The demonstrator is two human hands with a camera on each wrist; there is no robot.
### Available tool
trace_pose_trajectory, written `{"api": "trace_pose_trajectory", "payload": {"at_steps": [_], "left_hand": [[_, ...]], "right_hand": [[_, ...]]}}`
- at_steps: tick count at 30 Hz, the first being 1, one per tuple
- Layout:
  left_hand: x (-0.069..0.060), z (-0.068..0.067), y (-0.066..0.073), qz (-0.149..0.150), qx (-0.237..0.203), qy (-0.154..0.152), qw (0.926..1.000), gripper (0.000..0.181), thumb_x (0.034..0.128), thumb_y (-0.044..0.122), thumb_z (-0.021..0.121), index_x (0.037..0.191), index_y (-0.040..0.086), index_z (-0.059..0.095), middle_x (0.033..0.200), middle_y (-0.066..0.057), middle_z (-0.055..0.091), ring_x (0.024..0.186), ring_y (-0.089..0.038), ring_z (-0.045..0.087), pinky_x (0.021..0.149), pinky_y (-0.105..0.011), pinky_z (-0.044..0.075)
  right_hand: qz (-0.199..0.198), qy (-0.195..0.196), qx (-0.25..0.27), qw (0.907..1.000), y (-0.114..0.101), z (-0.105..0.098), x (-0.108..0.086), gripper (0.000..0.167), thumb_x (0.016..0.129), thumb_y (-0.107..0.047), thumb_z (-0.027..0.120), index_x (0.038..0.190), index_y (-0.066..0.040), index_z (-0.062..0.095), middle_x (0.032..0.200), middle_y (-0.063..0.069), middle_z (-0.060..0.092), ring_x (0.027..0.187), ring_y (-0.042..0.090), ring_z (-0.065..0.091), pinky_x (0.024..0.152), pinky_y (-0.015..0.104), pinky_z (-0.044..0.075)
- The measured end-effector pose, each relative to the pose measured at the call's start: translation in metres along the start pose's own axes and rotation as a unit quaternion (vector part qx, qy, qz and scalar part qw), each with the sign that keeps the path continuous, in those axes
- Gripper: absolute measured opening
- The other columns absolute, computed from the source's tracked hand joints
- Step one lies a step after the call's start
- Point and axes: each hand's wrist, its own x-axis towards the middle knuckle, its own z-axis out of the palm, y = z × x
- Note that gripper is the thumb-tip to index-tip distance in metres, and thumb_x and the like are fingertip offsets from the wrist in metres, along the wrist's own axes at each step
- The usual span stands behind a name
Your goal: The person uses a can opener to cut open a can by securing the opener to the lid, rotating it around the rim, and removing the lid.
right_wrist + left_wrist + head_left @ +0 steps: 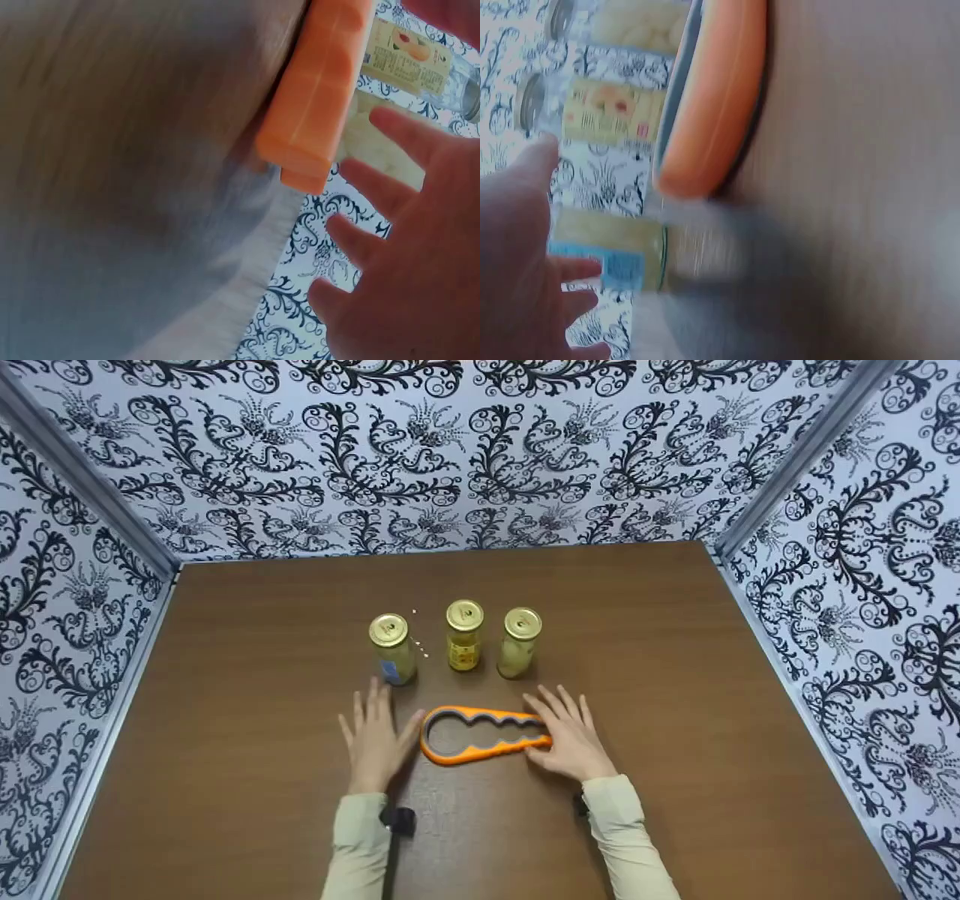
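Observation:
An orange jar opener with a grey toothed inner edge lies flat on the table, its round end to the left. My left hand is spread beside that round end, thumb close to it; contact is unclear. Over the handle ends is my right hand, fingers spread and not curled round them. Behind the opener stand three lidded jars: a left one with a blue label, a middle one with a yellow label, and a right one.
The brown wooden table reaches back to a wall with black scroll patterns. Similar panels rise at both sides. A few small pale crumbs lie between the left and middle jars.

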Motion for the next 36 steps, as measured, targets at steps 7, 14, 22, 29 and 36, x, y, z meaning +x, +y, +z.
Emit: {"api": "trace_pose_trajectory", "payload": {"at_steps": [7,14,22,29,36], "left_hand": [[0.030,-0.008,-0.009,-0.021,-0.169,0.064,0.9833,0.082,0.0916,0.037,0.065,0.145,-0.011,0.026,0.150,-0.028,0.028,0.137,-0.043,0.025,0.111,-0.055,0.017],[0.060,-0.012,-0.006,0.000,-0.268,0.102,0.9580,0.088,0.0805,0.027,0.080,0.143,-0.008,0.029,0.145,-0.029,0.035,0.134,-0.040,0.034,0.109,-0.047,0.027],[0.079,-0.006,-0.002,-0.009,-0.306,0.097,0.9470,0.075,0.0747,0.026,0.083,0.131,-0.001,0.041,0.122,-0.026,0.056,0.113,-0.041,0.052,0.097,-0.051,0.039],[0.090,-0.002,-0.005,-0.041,-0.351,0.076,0.9325,0.079,0.0744,0.019,0.084,0.135,0.004,0.036,0.127,-0.023,0.053,0.117,-0.038,0.050,0.100,-0.048,0.037],[0.097,0.003,-0.010,-0.020,-0.385,0.061,0.9207,0.076,0.0725,0.013,0.085,0.135,0.001,0.044,0.125,-0.020,0.055,0.116,-0.032,0.050,0.101,-0.043,0.036]], "right_hand": [[-0.035,-0.025,-0.010,0.9990,-0.002,0.003,-0.001,0.073,0.075,-0.016,0.072,0.143,-0.009,0.046,0.142,0.014,0.046,0.133,0.039,0.036,0.109,0.057,0.021],[-0.058,-0.034,-0.065,0.9956,-0.002,0.006,-0.002,0.063,0.081,-0.013,0.074,0.138,-0.005,0.050,0.131,0.014,0.055,0.121,0.035,0.048,0.101,0.051,0.036],[-0.097,-0.029,-0.096,0.9902,0.009,-0.002,-0.005,0.064,0.077,-0.010,0.075,0.137,-0.004,0.052,0.124,0.013,0.059,0.113,0.032,0.053,0.094,0.049,0.042],[-0.103,-0.018,-0.118,0.9875,0.022,-0.009,-0.009,0.063,0.073,-0.009,0.075,0.133,-0.002,0.054,0.120,0.013,0.060,0.108,0.032,0.055,0.088,0.048,0.044],[-0.125,-0.003,-0.157,0.9797,0.030,-0.013,-0.011,0.070,0.067,-0.008,0.075,0.133,-0.001,0.053,0.108,0.013,0.058,0.097,0.032,0.056,0.084,0.048,0.044]]}}
